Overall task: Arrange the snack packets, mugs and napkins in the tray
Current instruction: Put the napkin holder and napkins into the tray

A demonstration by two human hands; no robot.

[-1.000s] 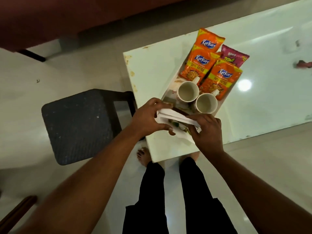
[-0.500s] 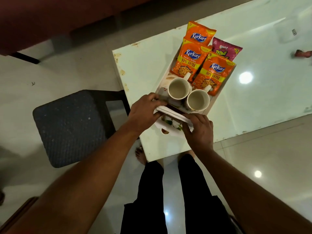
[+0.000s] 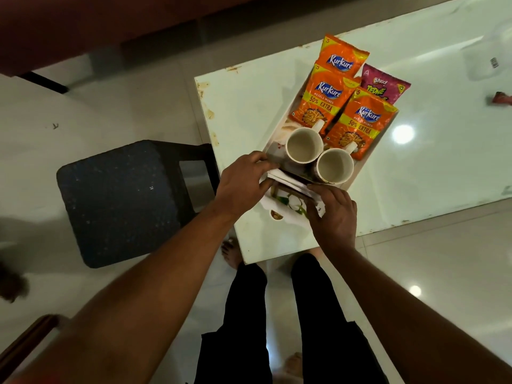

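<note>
A white tray (image 3: 368, 156) lies on the white table (image 3: 249, 112). At its far end are three orange Kurkure packets (image 3: 324, 98) and a pink Bingo packet (image 3: 383, 85). Two empty white mugs, one (image 3: 304, 145) and the other (image 3: 334, 166), stand side by side in the middle. A stack of folded white napkins (image 3: 288, 182) is at the tray's near end, just in front of the mugs. My left hand (image 3: 243, 187) grips the stack's left end and my right hand (image 3: 333, 214) grips its right end. The tray's printed floor (image 3: 288, 198) shows below the napkins.
A dark stool (image 3: 122, 200) stands left of the table, close to my left forearm. My legs and bare feet are below the table's near edge. A small red object (image 3: 501, 98) lies at the table's far right. A dark red sofa (image 3: 83, 26) runs along the top.
Both hands have carried the napkins forward and down toward the tray's near end, just before the mugs. The camera has shifted so the table sits further right.
</note>
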